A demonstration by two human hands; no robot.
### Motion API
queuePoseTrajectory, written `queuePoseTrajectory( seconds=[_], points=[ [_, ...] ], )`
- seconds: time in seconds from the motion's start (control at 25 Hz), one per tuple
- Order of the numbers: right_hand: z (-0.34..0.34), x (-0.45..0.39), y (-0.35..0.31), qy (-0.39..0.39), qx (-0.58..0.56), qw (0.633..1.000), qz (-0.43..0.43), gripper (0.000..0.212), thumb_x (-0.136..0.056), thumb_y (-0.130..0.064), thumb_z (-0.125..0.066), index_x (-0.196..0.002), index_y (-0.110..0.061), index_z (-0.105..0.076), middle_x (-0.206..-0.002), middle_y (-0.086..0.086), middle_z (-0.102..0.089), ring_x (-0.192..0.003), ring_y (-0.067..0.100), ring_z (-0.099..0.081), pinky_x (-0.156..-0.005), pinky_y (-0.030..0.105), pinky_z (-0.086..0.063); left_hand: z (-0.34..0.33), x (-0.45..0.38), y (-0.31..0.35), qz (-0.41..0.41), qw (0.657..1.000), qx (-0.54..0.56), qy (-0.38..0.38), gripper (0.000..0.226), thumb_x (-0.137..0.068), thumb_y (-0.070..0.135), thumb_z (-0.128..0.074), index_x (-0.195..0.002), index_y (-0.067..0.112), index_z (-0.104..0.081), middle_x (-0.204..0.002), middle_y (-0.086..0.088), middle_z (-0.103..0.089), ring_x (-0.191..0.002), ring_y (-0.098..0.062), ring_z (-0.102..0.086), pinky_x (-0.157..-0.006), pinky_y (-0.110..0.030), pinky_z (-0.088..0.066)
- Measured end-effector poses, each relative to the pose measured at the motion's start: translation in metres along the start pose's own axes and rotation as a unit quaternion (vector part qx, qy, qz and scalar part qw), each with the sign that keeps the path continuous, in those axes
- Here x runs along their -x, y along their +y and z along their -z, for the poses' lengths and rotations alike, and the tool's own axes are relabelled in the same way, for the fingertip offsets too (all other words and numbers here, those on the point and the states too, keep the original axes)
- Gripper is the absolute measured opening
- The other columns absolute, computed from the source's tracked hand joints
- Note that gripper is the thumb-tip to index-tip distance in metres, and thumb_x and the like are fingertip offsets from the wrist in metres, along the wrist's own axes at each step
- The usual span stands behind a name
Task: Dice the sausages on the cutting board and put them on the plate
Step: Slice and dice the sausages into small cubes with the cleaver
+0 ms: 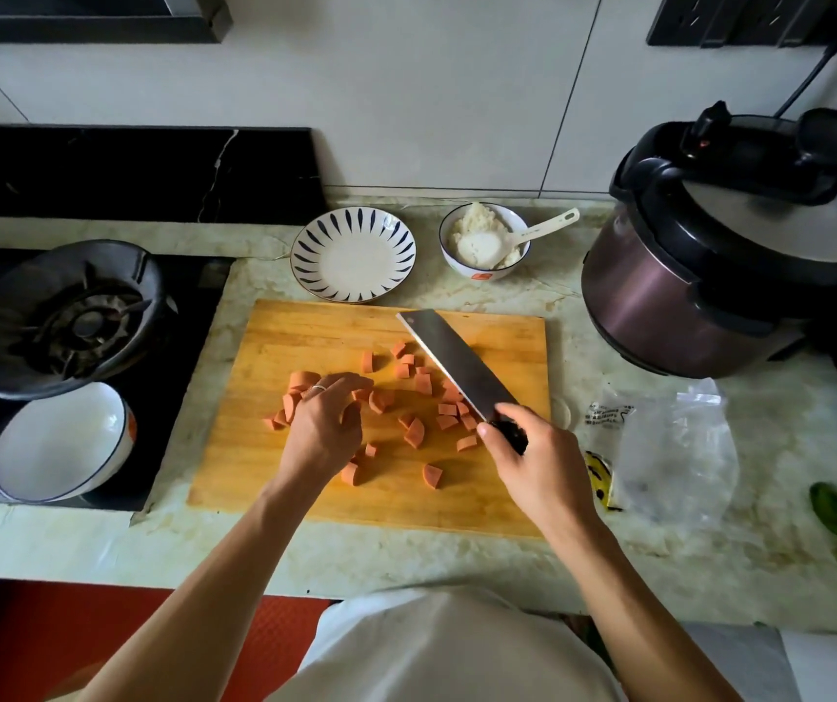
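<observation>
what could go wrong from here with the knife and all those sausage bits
1. The left hand is gathering sausage pieces close to the cleaver gripped by the right hand; a cut finger seems possible.
2. Pieces lie scattered across the cutting board, so some may roll off before reaching the plate.

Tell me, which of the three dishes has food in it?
The small bowl right of the striped plate, holding rice and a spoon. The plate and the tilted bowl by the stove are empty.

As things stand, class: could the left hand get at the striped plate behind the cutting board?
Probably yes. The left hand holds nothing, and the striped plate lies just beyond the cutting board, with only bare board between. The knife is off to the right.
</observation>
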State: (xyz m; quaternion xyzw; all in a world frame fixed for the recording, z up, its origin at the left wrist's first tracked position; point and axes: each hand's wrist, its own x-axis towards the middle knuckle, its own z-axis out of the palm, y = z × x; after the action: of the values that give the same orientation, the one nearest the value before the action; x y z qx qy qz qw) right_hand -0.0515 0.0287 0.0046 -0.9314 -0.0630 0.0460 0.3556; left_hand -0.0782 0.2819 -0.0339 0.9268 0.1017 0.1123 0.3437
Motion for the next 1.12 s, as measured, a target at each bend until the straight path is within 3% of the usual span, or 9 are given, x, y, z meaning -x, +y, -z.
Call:
queuePoseTrajectory(
  seconds=[0.12,0.2,0.32,0.44,0.6,0.76,0.88,1.0,1.12],
  points=[
    [-0.002,0.001,0.001,-0.004,-0.066,0.998,-0.016,0.030,-0.094,-0.040,-0.059,-0.116,-0.021,-0.069,-0.089,-0.010,-0.073,-0.075,0.003,-0.068,-0.061,0.016,-0.052,0.003,0.010,-0.015,0.056,0.993,-0.063,0.084,0.032,-0.081,0.009,-0.059,-0.110,0.018,-0.069,-0.126,-0.012,-0.058,-0.117,-0.033,-0.050,-0.093,-0.046,-0.047],
    [-0.003,0.001,-0.003,-0.025,-0.090,0.996,-0.006,0.024,-0.094,-0.035,-0.060,-0.111,-0.021,-0.070,-0.073,-0.017,-0.067,-0.059,-0.004,-0.060,-0.049,0.008,-0.040,0.008,0.009,-0.025,0.171,0.978,-0.110,0.054,0.037,-0.086,0.022,-0.058,-0.122,0.028,-0.058,-0.142,-0.018,-0.042,-0.130,-0.040,-0.035,-0.102,-0.053,-0.037],
    [-0.010,0.001,-0.013,-0.044,-0.110,0.993,0.015,0.021,-0.094,-0.031,-0.062,-0.109,-0.019,-0.072,-0.073,-0.021,-0.064,-0.063,-0.015,-0.057,-0.053,0.008,-0.044,0.012,-0.001,-0.034,0.270,0.953,-0.139,-0.017,0.060,-0.085,0.033,-0.054,-0.140,0.029,-0.031,-0.134,-0.026,-0.043,-0.124,-0.041,-0.038,-0.096,-0.049,-0.038],
    [-0.016,-0.001,-0.022,-0.058,-0.131,0.990,0.012,0.024,-0.094,-0.030,-0.062,-0.112,-0.017,-0.071,-0.071,-0.018,-0.064,-0.056,-0.012,-0.057,-0.047,0.012,-0.042,0.006,-0.010,-0.029,0.289,0.952,-0.094,-0.037,0.055,-0.083,0.038,-0.057,-0.134,0.030,-0.038,-0.115,-0.017,-0.051,-0.111,-0.036,-0.046,-0.086,-0.041,-0.043],
    [-0.017,-0.004,-0.026,-0.074,-0.139,0.987,0.008,0.023,-0.095,-0.030,-0.061,-0.113,-0.017,-0.070,-0.061,-0.014,-0.060,-0.046,-0.004,-0.054,-0.039,0.010,-0.033,0.002,-0.014,-0.015,0.253,0.964,-0.032,-0.078,0.037,-0.082,0.032,-0.066,-0.117,0.024,-0.056,-0.102,-0.005,-0.051,-0.094,-0.024,-0.051,-0.073,-0.030,-0.042],
    [-0.015,-0.005,-0.021,-0.073,-0.143,0.987,-0.011,0.020,-0.095,-0.035,-0.060,-0.108,-0.025,-0.070,-0.069,-0.012,-0.069,-0.058,0.004,-0.066,-0.050,0.030,-0.054,0.011,-0.008,-0.024,0.191,0.979,-0.008,-0.066,0.037,-0.080,0.023,-0.062,-0.116,0.020,-0.064,-0.095,-0.004,-0.058,-0.097,-0.030,-0.059,-0.071,-0.029,-0.046],
    [-0.015,-0.006,-0.016,-0.076,-0.139,0.987,-0.017,0.015,-0.094,-0.038,-0.060,-0.104,-0.031,-0.069,-0.072,-0.013,-0.072,-0.063,0.008,-0.069,-0.055,0.038,-0.057,0.018,-0.004,-0.032,0.180,0.980,-0.081,-0.034,0.042,-0.080,0.042,-0.073,-0.118,0.025,-0.066,-0.108,-0.007,-0.053,-0.113,-0.030,-0.048,-0.079,-0.037,-0.049],
    [-0.016,-0.008,-0.018,-0.080,-0.144,0.986,-0.013,0.014,-0.094,-0.037,-0.060,-0.104,-0.033,-0.069,-0.071,-0.015,-0.071,-0.064,0.005,-0.068,-0.057,0.035,-0.057,0.015,-0.015,-0.034,0.152,0.981,-0.110,-0.050,0.053,-0.080,0.045,-0.072,-0.128,0.025,-0.059,-0.125,-0.009,-0.055,-0.118,-0.030,-0.047,-0.092,-0.048,-0.049],
    [-0.016,-0.010,-0.024,-0.088,-0.156,0.984,-0.015,0.020,-0.095,-0.035,-0.060,-0.109,-0.025,-0.070,-0.069,-0.013,-0.069,-0.063,0.004,-0.066,-0.053,0.025,-0.054,0.003,-0.033,-0.021,0.128,0.978,-0.125,-0.104,0.049,-0.083,0.037,-0.069,-0.128,0.021,-0.058,-0.119,-0.008,-0.060,-0.111,-0.028,-0.053,-0.091,-0.047,-0.050]
  ],
)
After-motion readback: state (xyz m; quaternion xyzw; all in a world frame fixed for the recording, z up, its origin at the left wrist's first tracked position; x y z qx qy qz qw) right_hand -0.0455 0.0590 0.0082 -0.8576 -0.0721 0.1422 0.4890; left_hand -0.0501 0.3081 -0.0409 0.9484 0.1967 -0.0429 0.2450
